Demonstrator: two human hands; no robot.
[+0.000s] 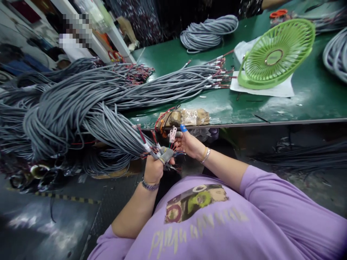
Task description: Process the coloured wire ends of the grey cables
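My left hand [155,168] is closed around the end of a bundle of grey cables [116,131], with grey wrapping on its thumb. Thin coloured wires [177,152] fan out of the cut cable ends beside that thumb. To the right of them is my right hand [192,145], its fingers curled at the wires and its blue-covered thumb raised apart. A small pale pink, slotted piece [172,134] stands upright at these fingertips; whether they grip it is unclear. Below the table edge, both hands are close together in front of the purple shirt.
More grey cables [162,86] lie across the green table [222,108], ends fanned out. A taped brown block [187,117] sits at the near edge. Farther back are a green fan [275,56], a cable coil [208,32] and orange-handled scissors [278,13]. Another person [74,45] is at upper left.
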